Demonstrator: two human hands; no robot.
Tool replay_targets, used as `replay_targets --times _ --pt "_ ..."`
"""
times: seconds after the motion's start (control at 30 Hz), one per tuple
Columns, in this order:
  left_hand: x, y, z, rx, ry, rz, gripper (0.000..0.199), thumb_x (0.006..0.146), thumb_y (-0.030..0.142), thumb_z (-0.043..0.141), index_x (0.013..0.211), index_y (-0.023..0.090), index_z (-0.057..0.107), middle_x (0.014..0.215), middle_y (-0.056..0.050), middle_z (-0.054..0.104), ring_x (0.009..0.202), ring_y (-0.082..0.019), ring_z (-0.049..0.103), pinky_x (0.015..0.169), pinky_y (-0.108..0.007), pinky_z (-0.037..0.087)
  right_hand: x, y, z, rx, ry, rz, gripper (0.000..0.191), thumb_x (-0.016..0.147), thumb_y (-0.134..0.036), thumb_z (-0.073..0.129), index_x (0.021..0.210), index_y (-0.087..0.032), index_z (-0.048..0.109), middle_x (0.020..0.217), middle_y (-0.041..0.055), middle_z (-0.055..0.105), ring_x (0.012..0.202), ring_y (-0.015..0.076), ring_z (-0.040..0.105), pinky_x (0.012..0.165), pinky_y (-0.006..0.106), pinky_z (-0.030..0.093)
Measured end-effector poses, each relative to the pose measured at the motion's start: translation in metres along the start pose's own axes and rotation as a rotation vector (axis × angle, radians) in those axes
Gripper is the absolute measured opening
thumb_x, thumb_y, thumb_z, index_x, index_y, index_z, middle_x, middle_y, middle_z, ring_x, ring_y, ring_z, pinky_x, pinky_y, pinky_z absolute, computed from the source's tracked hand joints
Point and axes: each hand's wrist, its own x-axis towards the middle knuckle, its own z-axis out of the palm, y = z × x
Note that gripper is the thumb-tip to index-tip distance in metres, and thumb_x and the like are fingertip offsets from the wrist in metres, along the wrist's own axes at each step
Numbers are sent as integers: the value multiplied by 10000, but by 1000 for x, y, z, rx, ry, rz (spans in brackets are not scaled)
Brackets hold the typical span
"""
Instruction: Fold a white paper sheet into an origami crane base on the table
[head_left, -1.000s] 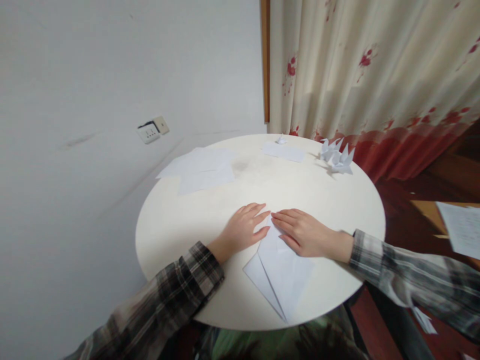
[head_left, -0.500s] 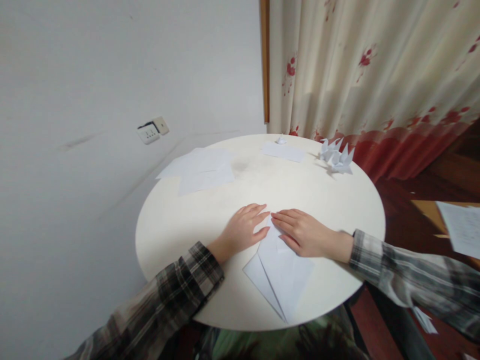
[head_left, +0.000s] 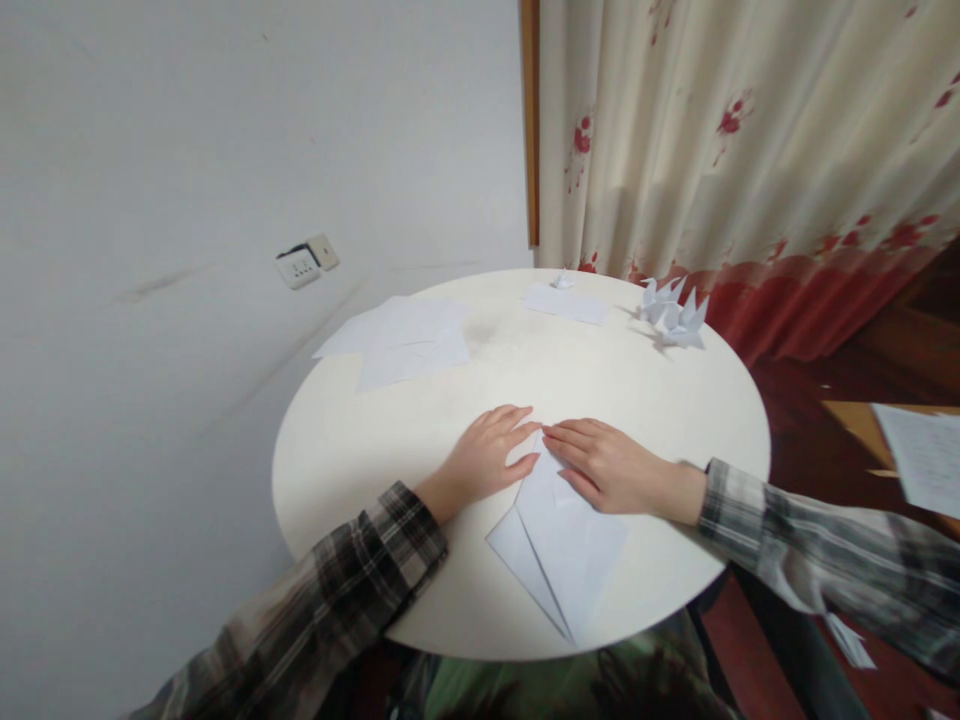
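Note:
A folded white paper lies flat near the front of the round white table, with a narrow point at its far end and a wider flap toward the near edge. My left hand rests at the left side of the far point, fingers apart, thumb and fingertips touching the paper's edge. On the right side of that point, my right hand lies flat over the paper, its fingertips close to those of my left hand. Part of the paper's right side is hidden under my right hand.
White sheets lie at the back left. Folded paper cranes stand at the back right. A small folded paper piece sits on another sheet at the back. Papers rest on a wooden surface at the right.

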Motion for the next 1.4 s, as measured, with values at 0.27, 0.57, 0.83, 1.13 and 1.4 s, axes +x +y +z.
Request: replay_targets --times 0.27,0.57,0.83,1.13,1.4 --pt "4 2 -7 96 -6 56 402 817 319 528 1184 155 524 1278 -129 488 1171 -267 431 968 -411 364 0 0 1 10 5 -3 399 857 -251 432 1194 -57 521 1221 184 546 1147 269 468 923 447 421" --pt "2 2 -5 64 51 63 361 820 311 528 1150 167 551 1272 -95 510 1157 -248 450 972 -395 367 0 0 1 29 20 2 399 854 -246 436 1206 -75 510 1217 181 549 1150 263 468 915 448 428" --pt "2 3 -7 80 42 79 327 819 303 531 1116 172 572 1242 -96 531 1139 -249 461 950 -397 381 0 0 1 17 6 3 390 857 -253 434 1193 -74 519 1220 180 546 1149 272 467 917 454 428" --pt "2 4 -8 103 38 80 335 827 300 520 1135 175 567 1257 -113 514 1142 -257 457 943 -407 383 0 0 1 -1 12 -5 390 867 -251 416 1189 -58 520 1209 181 547 1141 271 473 937 443 427" --pt "2 4 -8 98 13 67 341 835 298 507 1147 172 561 1271 -110 506 1151 -254 449 947 -401 381 0 0 -1 55 17 0 370 847 -232 446 1174 -73 514 1146 178 557 1094 249 500 925 421 443"
